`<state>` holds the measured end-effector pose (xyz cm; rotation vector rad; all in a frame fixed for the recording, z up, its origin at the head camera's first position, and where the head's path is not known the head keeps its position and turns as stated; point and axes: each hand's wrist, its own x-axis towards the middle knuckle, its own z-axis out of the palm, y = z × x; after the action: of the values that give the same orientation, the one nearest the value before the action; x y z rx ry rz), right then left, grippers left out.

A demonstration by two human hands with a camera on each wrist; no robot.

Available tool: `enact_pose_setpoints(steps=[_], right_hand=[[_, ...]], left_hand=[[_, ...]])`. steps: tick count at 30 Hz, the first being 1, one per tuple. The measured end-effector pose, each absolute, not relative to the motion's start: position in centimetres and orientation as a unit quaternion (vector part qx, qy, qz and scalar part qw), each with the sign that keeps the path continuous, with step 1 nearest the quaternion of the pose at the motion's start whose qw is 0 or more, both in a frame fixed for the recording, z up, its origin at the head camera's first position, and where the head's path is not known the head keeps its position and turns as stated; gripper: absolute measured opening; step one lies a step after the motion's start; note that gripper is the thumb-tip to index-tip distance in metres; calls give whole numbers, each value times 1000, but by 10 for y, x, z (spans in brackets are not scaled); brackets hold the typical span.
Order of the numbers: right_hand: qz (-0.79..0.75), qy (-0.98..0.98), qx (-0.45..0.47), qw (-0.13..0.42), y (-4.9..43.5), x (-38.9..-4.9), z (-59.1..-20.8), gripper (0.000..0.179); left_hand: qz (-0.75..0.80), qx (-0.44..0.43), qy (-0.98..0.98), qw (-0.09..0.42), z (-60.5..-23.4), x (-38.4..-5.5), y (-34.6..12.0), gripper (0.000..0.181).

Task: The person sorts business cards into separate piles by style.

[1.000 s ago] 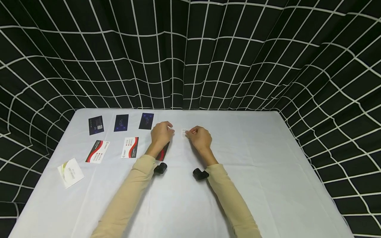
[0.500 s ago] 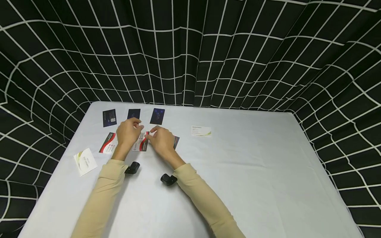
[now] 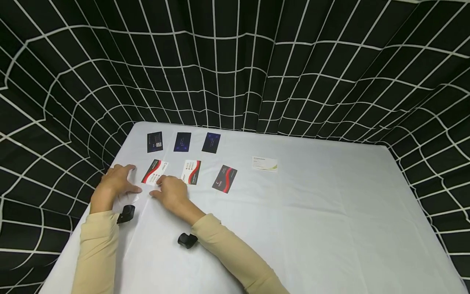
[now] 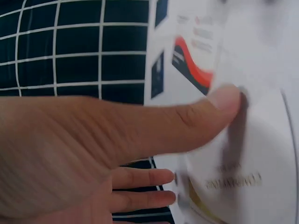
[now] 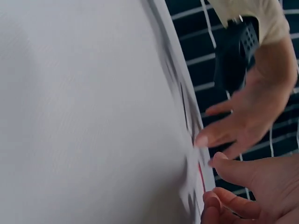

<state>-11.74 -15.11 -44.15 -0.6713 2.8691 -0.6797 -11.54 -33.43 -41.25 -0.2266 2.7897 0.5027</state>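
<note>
In the head view my left hand [image 3: 114,185] is at the left of the table, thumb spread away from the fingers. It hovers over a white business card with a gold stripe [image 4: 233,186], mostly hidden by the hand in the head view. The left wrist view has the thumb above the card's edge and the fingers beyond its far side. My right hand [image 3: 172,194] holds nothing, its fingers loosely bent and thumb apart. It overlaps the lower corner of a white business card with a red wave [image 3: 154,171].
Another red-waved white card [image 3: 191,172], a black and red card [image 3: 225,179] and a white and gold card [image 3: 265,164] lie further right. Dark blue cards [image 3: 182,142] form the back row. A black gridded curtain [image 3: 235,61] surrounds the white-covered table [image 3: 312,228].
The white and gold card that my right hand had at the middle was let go there. Both hands have moved left, past the red-waved cards; the head view has turned left.
</note>
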Motion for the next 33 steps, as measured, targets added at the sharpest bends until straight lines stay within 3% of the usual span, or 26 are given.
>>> enact_pose_setpoints(steps=[3,10,20,26,30,33], right_hand=[[-208,946,-241,64,-163,-111,-442,32],[-173,946,-270,47,-179,-101,-446,33],[-216,943,-253,35,-189,-95,-453,46],[-372,896,-231,81,-186,-105,-458,41],[-555,803,-150,155,-180,-114,-462,29],[-625,753,-99,178,-171,-121,-464,25]], left_hand=[[170,-86,970,154,-416,-114,-335,83],[184,-80,973,110,-422,-115,-333,69],[389,-31,912,128,-425,-119,-364,41],[412,-61,907,69,-427,-116,-370,37],[443,-87,892,31,-428,-116,-364,38],[450,-102,887,30,-430,-115,-361,40]])
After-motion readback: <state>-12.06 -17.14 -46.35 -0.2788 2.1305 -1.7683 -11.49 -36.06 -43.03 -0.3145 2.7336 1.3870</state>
